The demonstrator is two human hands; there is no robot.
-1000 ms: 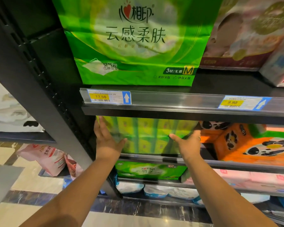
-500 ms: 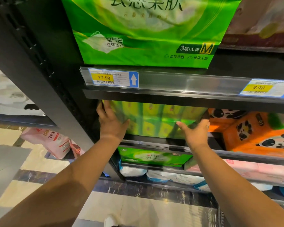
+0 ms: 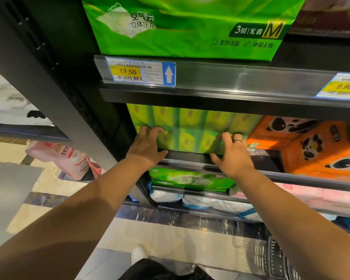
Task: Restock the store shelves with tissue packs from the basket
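At the far left a pink plastic bag with red print [image 3: 66, 158] lies on a low shelf, beside the black metal upright of the rack [image 3: 55, 93]. On the rail of the upper shelf sits a yellow and blue price label reading 17.50 [image 3: 139, 71], and above it stands a large bright green tissue bag [image 3: 190, 27]. Under this rail, on the middle shelf [image 3: 192, 157], stands the green and yellow wrapped multi-pack of tissue [image 3: 192, 128], at the left end of the shelf. The left hand [image 3: 148, 143] presses on the lower left part of its front, the fingers slightly bent and not closed around anything, the thumb near the shelf edge. The right hand [image 3: 233, 155], with 1 dark ring, presses the lower right part in the same open way. Just beside the pack on the right lies an orange tissue pack with panda pictures [image 3: 315, 146]. Above it is a second label reading 9.90 [image 3: 341, 86].
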